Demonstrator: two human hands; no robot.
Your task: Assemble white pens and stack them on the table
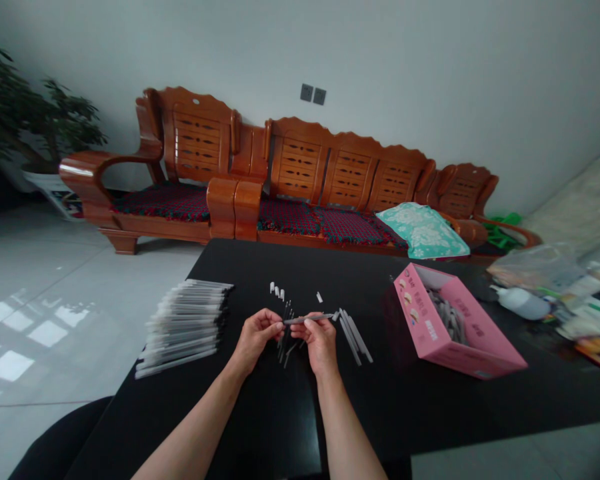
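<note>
A slim grey pen (pixel 300 320) lies level between my two hands above the black table. My right hand (pixel 321 340) is closed around its middle, thumb on top. My left hand (pixel 259 335) pinches at the pen's left end; the fingers hide whether a thin refill is there too. Beneath the hands lie several thin black sticks (pixel 283 347) that look like pen refills. Just right of my right hand rest several loose grey pen barrels (pixel 353 338). Small white caps (pixel 277 291) sit beyond my left hand, with another white cap (pixel 319 297) further right.
Many pale, capped pens (pixel 183 327) lie in a row at the table's left. A pink box (pixel 460 327) holding grey pieces stands at the right. Beyond it are a white bottle (pixel 523 303) and clutter. A wooden sofa (pixel 300 160) stands behind the black table (pixel 250 257).
</note>
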